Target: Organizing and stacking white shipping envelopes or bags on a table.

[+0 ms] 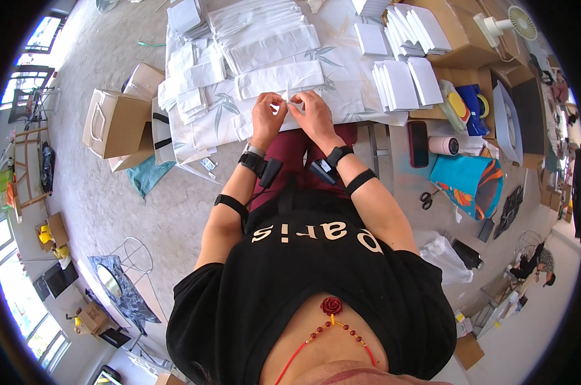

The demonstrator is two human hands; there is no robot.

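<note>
Both of my hands meet at the near edge of the table, pinching one small white folded paper piece between them. My left hand has its fingers curled narrow on the left end of that piece, and my right hand grips the right end, thumbs nearly touching. Each wrist carries one black strap with a small black unit, so two in all, and one more black band sits on each forearm.

Going from the left: two cardboard boxes stand on the floor just beside the table. On the leaf-printed tablecloth lie loose heaps of white paper bags, too overlapped to count. One flat white bag lies just beyond my fingers. Further right are several fanned stacks of white envelopes; I cannot tell their exact number. Beyond them sit one white desk fan on a cardboard box, one dark phone, one white cylinder, one teal bag and one pair of scissors on the floor.
</note>
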